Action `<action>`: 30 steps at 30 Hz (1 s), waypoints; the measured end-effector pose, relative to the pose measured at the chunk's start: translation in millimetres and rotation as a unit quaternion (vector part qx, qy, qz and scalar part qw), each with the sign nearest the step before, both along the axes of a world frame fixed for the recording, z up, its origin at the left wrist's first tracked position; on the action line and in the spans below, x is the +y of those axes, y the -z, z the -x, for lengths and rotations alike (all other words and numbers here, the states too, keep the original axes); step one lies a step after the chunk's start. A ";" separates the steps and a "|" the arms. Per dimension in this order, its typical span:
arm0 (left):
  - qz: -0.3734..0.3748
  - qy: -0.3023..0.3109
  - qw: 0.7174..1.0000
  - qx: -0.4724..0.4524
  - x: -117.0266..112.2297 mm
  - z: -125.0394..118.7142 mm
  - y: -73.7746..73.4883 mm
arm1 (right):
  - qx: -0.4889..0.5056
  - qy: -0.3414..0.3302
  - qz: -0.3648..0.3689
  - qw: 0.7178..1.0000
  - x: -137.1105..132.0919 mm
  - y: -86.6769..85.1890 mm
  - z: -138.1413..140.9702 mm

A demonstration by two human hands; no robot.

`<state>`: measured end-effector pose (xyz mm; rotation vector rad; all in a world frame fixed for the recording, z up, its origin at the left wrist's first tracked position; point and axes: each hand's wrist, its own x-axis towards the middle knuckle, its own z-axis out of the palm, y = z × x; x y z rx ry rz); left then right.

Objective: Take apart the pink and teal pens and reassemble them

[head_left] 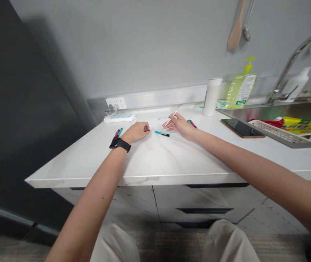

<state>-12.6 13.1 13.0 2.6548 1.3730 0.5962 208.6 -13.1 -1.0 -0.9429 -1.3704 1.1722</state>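
My left hand (137, 131) has its fingers curled together above the white counter; a small dark bit shows at the fingertips, too small to name. A thin white stick (171, 118) slants between the fingers of my right hand (182, 126), whose other fingers are loosely bent. Between both hands lies a teal pen with a black end (162, 134), touched by neither. Beside my left wrist, which wears a black watch (120, 144), are red and teal pens (118, 133). More dark pens with red and teal parts (192, 124) lie behind my right hand, partly hidden.
A white power strip (119, 118) sits under a wall socket (116, 103). To the right stand a white cylinder (212, 96) and a yellow-green pump bottle (241, 87). A phone (242, 128) lies by the sink (289, 142). The counter's front edge (155, 180) runs before my knees.
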 end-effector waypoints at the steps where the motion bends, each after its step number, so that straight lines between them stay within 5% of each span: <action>1: 0.002 -0.016 1.000 0.025 1.0 2.7 -0.4 | -0.002 -0.010 0.005 1.000 0.9 1.6 -0.3; 5: 0.001 -0.016 0.998 0.065 -1.6 3.0 -2.9 | -0.009 -0.052 0.023 0.998 1.3 5.6 -0.5; 14: 0.008 0.133 0.991 -0.019 -18.7 -26.4 -1.1 | -0.002 -0.076 0.041 0.996 -7.7 2.4 5.1; 21: -0.007 0.057 0.998 0.028 -10.1 -13.0 -3.0 | -0.059 0.037 -0.077 0.995 2.9 -4.0 0.0; 24: 0.012 0.027 0.998 0.052 -6.4 -7.5 -2.2 | -0.119 0.012 -0.102 0.988 4.0 -2.3 -1.1; 30: 0.004 0.008 0.997 0.077 -4.6 -6.3 -0.2 | -0.333 -0.029 -0.207 0.920 -5.5 10.6 5.5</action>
